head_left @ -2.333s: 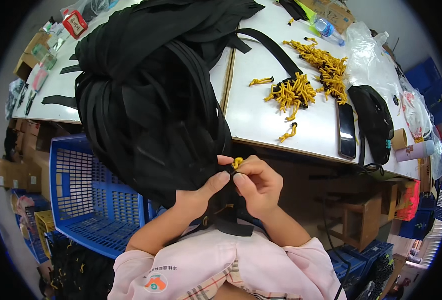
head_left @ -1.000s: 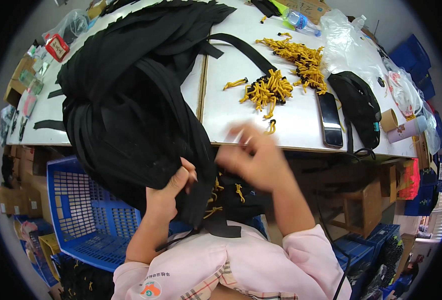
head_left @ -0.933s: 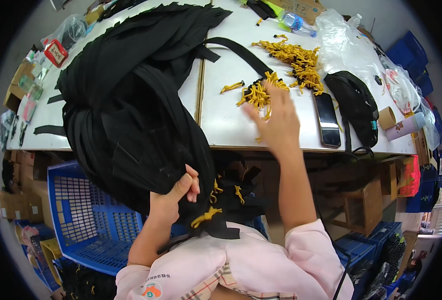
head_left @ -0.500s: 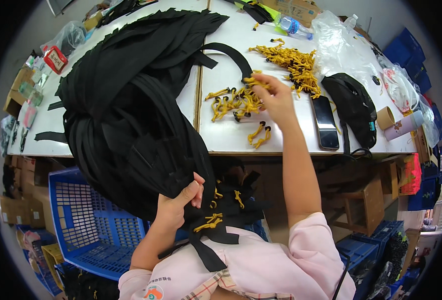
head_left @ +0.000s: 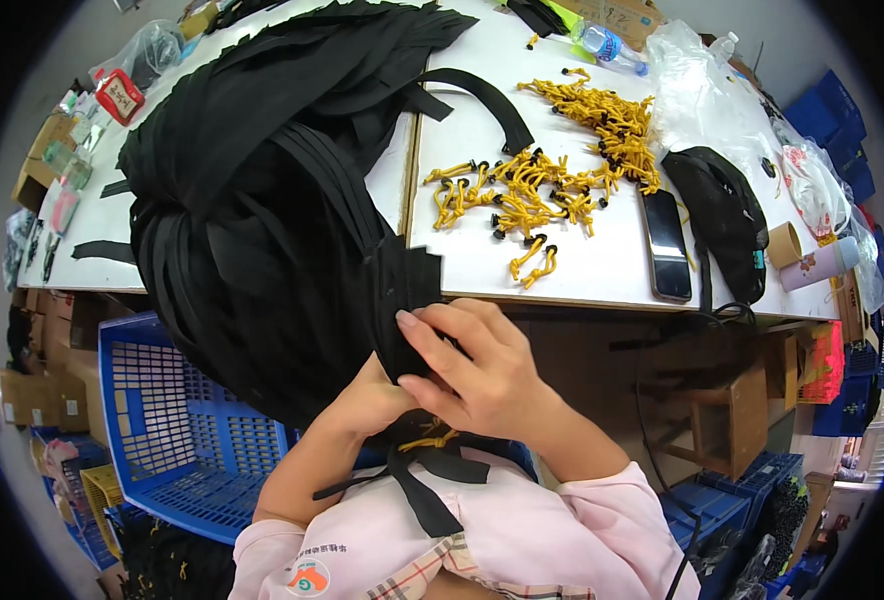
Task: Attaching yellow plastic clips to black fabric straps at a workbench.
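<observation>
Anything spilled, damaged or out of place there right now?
No spill or damage shows. Two yellow cord loops look stray, lying nearer the front edge of the table than the rest; a clear bottle lies on its side.

The white table (head_left: 607, 265) bears heaped black straps (head_left: 252, 180); scattered yellow cord loops (head_left: 617, 135); 1 phone (head_left: 668, 245); 1 black pouch (head_left: 719, 215).

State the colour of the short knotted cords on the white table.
The knotted cords are yellow with black end pieces, clearest in the head view.
</observation>
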A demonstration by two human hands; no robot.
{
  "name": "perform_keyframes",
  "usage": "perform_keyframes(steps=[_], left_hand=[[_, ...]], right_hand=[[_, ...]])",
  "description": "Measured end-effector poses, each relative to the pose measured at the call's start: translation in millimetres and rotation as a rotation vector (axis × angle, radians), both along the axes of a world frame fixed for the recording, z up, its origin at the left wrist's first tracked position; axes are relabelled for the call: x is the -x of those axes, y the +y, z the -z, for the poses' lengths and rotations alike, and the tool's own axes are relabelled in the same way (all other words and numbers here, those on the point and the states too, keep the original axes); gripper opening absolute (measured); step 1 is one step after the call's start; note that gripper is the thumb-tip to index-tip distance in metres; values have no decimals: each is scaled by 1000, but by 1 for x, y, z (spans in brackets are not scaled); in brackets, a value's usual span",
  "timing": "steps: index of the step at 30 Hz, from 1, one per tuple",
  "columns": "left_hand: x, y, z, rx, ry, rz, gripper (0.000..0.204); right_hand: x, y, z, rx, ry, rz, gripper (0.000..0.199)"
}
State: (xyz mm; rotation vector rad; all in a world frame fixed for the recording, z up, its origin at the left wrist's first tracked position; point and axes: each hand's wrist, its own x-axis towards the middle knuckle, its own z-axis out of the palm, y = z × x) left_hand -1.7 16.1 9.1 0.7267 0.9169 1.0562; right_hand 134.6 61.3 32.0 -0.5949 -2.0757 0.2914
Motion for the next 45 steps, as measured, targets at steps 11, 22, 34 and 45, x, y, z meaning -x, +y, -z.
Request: perform_keyframes(steps=[11, 22, 34, 45], left_hand=[[18, 2, 10, -28, -383, 240, 30], [10, -7, 12, -59, -155, -23, 19], [-1, -3, 4, -895, 628, -238, 21], [-12, -3, 12, -165, 266, -209, 15]], right_hand=[[-3, -19, 32, 637, 544, -102, 25], [-3, -23, 15, 441, 322, -20, 13], [-15, -23, 26, 818, 335, -149, 5], [-72, 62, 21, 549, -230, 713, 15]])
